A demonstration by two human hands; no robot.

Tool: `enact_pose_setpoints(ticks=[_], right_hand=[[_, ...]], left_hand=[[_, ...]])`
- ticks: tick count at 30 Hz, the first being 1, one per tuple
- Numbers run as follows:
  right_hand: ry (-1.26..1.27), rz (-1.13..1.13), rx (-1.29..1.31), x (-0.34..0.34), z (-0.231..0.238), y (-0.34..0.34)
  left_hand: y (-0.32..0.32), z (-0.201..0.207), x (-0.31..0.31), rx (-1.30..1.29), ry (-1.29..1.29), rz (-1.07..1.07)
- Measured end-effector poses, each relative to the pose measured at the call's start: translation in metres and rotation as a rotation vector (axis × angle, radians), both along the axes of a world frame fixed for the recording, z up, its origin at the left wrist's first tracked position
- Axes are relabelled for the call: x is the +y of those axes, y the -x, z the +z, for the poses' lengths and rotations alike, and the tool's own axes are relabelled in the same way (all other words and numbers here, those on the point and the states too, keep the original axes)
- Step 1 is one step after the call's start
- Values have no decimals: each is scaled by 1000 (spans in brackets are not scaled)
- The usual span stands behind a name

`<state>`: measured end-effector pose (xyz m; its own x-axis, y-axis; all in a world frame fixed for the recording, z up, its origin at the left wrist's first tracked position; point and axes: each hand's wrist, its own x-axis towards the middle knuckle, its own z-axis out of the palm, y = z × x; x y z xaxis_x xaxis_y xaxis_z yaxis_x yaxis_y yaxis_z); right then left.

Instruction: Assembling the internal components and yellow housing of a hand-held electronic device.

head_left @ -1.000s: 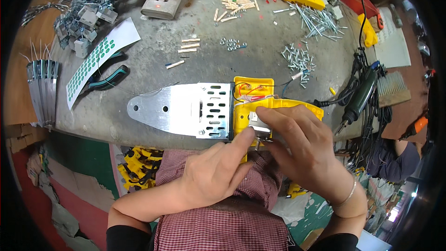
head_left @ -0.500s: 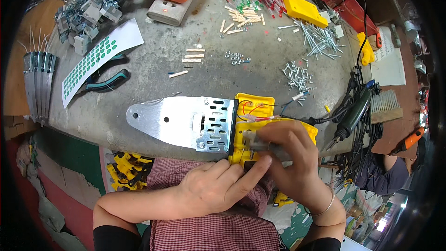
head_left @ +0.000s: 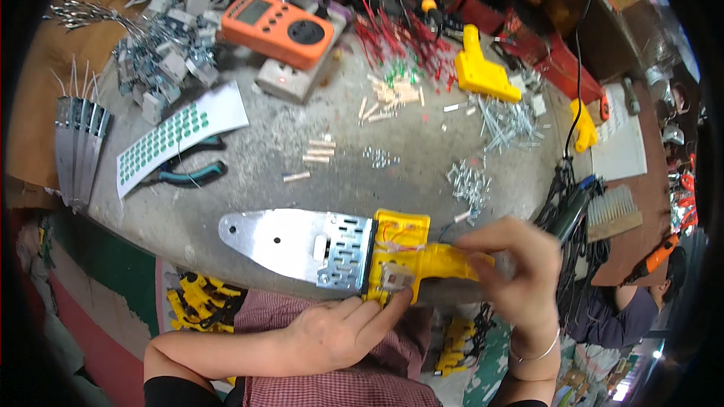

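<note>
Near the table's front edge lies a yellow plastic housing (head_left: 407, 235) with a handle, opened to show red wires and a small pale block (head_left: 396, 277). A flat silver metal plate (head_left: 290, 245) with a slotted bracket extends from its left end. My left hand (head_left: 332, 335) holds the housing's near edge, fingertips beside the pale block. Over the handle, my right hand (head_left: 520, 271) has its index finger stretched out and its thumb apart; nothing shows between them, though they are somewhat blurred.
Screws (head_left: 469, 185), nuts (head_left: 379, 157) and pale sleeves (head_left: 318, 152) lie beyond the housing. An orange multimeter (head_left: 277, 29) and pliers (head_left: 192, 173) are farther left. To the right are a dark green power tool (head_left: 566, 218) and a brush (head_left: 613, 213). A co-worker (head_left: 626, 305) is at far right.
My right hand has moved right from the middle of the housing to over its handle, uncovering the pale block. My left hand stays at the near edge. The whole view has shifted.
</note>
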<state>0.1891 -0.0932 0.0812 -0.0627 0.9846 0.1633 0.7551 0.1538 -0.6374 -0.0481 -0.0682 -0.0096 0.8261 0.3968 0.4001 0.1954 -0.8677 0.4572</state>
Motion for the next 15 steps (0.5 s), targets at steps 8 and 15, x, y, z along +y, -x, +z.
enact_pose_setpoints(ticks=[8, 15], right_hand=[[-257, -126, 92, 213, -36, -67], [-512, 80, 11, 274, -50, -75]], left_hand=[[7, -2, 6, -45, 23, -76], [36, 5, 34, -273, -239, 76]])
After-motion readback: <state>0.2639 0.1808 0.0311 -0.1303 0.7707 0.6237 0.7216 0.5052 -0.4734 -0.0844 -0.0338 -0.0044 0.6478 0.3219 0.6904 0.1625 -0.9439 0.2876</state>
